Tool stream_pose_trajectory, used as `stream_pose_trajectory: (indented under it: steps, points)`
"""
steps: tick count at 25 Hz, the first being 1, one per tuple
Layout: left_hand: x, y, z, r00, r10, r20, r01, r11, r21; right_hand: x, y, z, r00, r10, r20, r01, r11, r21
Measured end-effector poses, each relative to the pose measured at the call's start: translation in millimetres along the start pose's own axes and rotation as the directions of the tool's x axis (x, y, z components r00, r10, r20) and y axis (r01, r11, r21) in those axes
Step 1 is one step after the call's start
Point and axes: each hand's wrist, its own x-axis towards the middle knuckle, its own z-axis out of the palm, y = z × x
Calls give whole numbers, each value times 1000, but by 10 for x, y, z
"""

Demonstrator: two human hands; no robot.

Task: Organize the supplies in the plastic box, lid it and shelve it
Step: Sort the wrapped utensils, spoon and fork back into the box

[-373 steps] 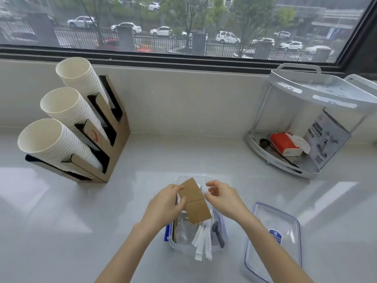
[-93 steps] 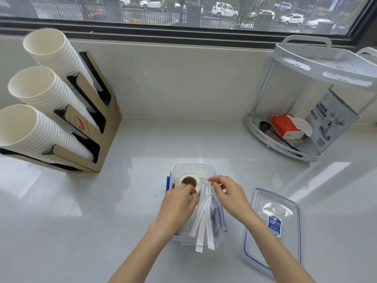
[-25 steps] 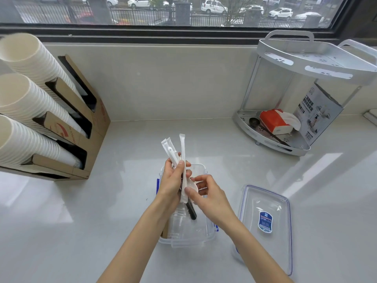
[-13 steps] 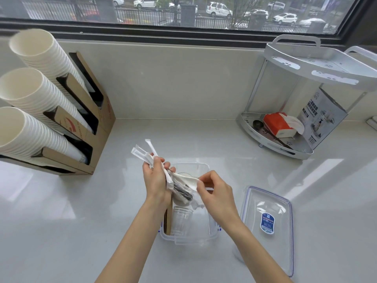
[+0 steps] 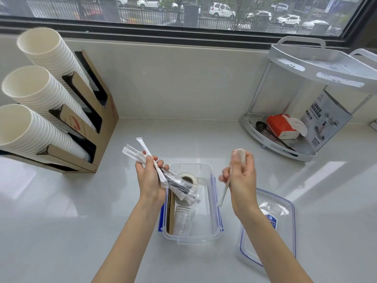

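Note:
The clear plastic box [image 5: 212, 203] with blue side clips stands open on the counter. Inside it are a tape roll [image 5: 188, 179], a stack of clear cups [image 5: 182, 220] and brown cardboard sleeves [image 5: 170, 213] along its left wall. My left hand [image 5: 150, 176] holds a bundle of wrapped utensils [image 5: 146, 159] above the box's left edge; a black one in clear wrap hangs over the box. My right hand [image 5: 241, 178] grips one white spoon [image 5: 224, 190], to the right of the box. The clear lid [image 5: 285, 227] lies flat on the counter at the right.
A cardboard dispenser [image 5: 95, 127] with three stacks of white paper cups [image 5: 30, 94] stands at the left. A white two-tier corner shelf [image 5: 306, 78] stands at the back right; its lower tier holds a red tissue pack [image 5: 280, 127] and a grey printed box [image 5: 324, 121].
My right hand has drawn one white spoon out of the bundle and moved right, away from the left hand. The left hand keeps the rest of the bundle.

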Motion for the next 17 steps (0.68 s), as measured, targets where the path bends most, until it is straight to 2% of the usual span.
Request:
stream_pose_trajectory:
  steps: [2,4,8,13,17]
  points:
    - [-37,-21,37,1000,3,15,-3,1000,12,-36,65,66,981,78,178,-15,942,-336]
    - [-73,-44,67,1000,7,24,-7,1000,28,-87,154,126,935,175,307,19,843,-538]
    - [-139,-84,85,999,17,49,-20,998,58,-185,267,216,892,191,410,132,756,-641]
    - [-131,-94,21,998,-18,68,12,996,89,-183,281,174,873,130,471,230,741,-630]
    - [-8,25,-46,998,33,54,-36,998,56,-162,275,24,848,195,492,212,727,-653]
